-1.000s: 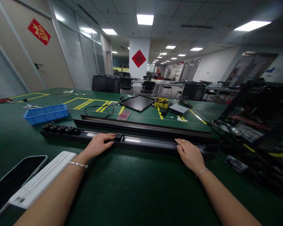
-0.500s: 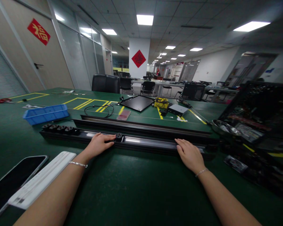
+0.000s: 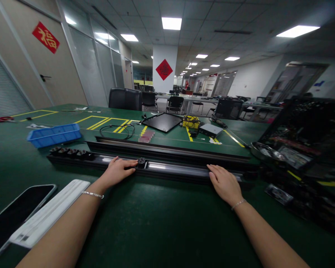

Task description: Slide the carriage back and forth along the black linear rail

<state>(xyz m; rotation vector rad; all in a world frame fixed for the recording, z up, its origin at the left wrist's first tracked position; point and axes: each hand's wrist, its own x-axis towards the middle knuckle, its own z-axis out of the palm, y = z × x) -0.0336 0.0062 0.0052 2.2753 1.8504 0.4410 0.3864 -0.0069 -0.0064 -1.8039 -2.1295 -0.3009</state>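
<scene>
A long black channel (image 3: 178, 169) lies across the table in front of me. A small black block (image 3: 141, 162) sits in it near the middle, and the outstretched fingertips of my left hand (image 3: 117, 170) touch the block's left side. My right hand (image 3: 225, 181) rests flat, fingers extended, on the channel's right part. Several similar black blocks (image 3: 72, 152) stand in a row at its left end. Just behind runs a second long black rail (image 3: 162, 148), roughly parallel.
Left of the rails is a blue bin (image 3: 56, 134). A phone (image 3: 19, 208) and a white flat box (image 3: 51, 212) lie near my left forearm. Farther back are a black panel (image 3: 163, 122), a yellow basket (image 3: 191, 122) of cables and a grey box (image 3: 210, 130). Dark equipment (image 3: 304, 145) stands right.
My left fingertips and the small black block have shifted very slightly to the right along the channel. My right hand has stayed in place.
</scene>
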